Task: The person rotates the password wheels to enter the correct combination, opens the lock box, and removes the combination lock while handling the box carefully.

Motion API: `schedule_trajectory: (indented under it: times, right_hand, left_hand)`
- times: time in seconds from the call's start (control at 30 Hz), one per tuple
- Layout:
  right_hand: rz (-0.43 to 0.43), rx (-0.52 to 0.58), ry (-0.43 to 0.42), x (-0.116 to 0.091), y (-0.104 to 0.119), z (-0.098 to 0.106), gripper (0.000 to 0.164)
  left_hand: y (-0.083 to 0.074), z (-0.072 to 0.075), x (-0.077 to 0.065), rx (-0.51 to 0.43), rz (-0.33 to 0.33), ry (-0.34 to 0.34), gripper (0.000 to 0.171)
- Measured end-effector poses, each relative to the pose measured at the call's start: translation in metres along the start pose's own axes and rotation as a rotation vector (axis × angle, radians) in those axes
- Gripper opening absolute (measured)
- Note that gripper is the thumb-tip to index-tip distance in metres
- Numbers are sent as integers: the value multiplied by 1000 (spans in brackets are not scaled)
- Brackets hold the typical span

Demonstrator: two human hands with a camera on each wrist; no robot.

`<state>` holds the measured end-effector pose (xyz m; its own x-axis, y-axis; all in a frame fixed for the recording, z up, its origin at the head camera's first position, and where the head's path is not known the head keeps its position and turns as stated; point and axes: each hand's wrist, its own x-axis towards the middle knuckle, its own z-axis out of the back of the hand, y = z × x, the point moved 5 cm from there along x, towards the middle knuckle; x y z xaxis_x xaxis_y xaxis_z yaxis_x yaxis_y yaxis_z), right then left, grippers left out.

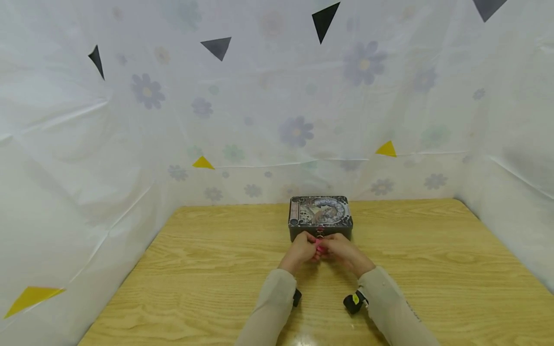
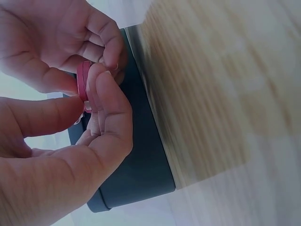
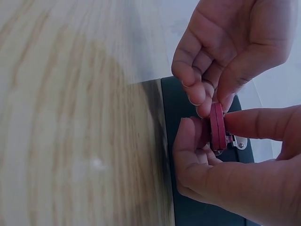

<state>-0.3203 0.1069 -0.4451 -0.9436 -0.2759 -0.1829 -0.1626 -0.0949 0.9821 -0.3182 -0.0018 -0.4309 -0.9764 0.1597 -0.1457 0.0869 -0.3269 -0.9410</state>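
A small red padlock (image 3: 217,126) hangs at the front of a dark tin box (image 1: 321,211) with an ornate printed lid. My left hand (image 1: 299,252) pinches the padlock between thumb and fingertips from the left. From the other side my right hand (image 1: 346,252) holds it too, its thumb (image 3: 254,123) pressed on one face and curled fingers behind. Beside the padlock, a metal clasp (image 3: 241,142) shows on the box front in the right wrist view. Fingers of both hands meet around the padlock and cover part of it.
The box stands near the back edge of a wood-grain table (image 1: 195,269). Behind it hangs a white flowered sheet (image 1: 259,120) with black, grey and yellow triangles; similar sheeting encloses both sides. Dark wrist straps (image 1: 352,302) show below the sleeves.
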Motion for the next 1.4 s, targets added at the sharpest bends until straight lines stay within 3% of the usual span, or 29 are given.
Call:
schedule_trajectory:
  times: [1.4]
  right_hand:
    - [-17,-9,-47,-5,1,1,26]
  left_hand:
    - [-2,-3,-2,-17,0,-12,3]
